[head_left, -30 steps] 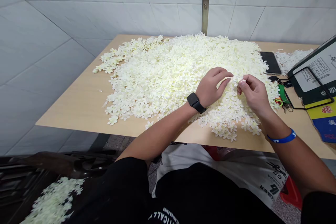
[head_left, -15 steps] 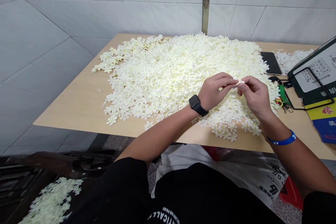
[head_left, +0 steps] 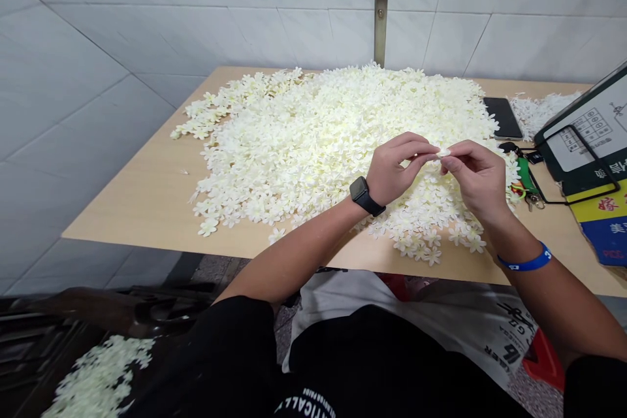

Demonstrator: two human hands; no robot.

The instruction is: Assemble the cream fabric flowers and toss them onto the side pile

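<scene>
White blossom [head_left: 444, 153] pinched by left hand [head_left: 394, 170] and right hand [head_left: 475, 176] above heaped blossoms [head_left: 304, 137].

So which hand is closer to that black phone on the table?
The right. The right hand sits below and left of the phone in this view, not touching it; the left hand lies farther left, beyond the right hand.

Lt wood table [head_left: 132, 222], cream flower heap [head_left: 318, 137], phone [head_left: 503, 117], keys [head_left: 535, 201]

Matt fabric blossoms [head_left: 313, 130] on a smooth wood-look tabletop [head_left: 132, 219], glossy ceramic wall tiles [head_left: 196, 32]
</scene>
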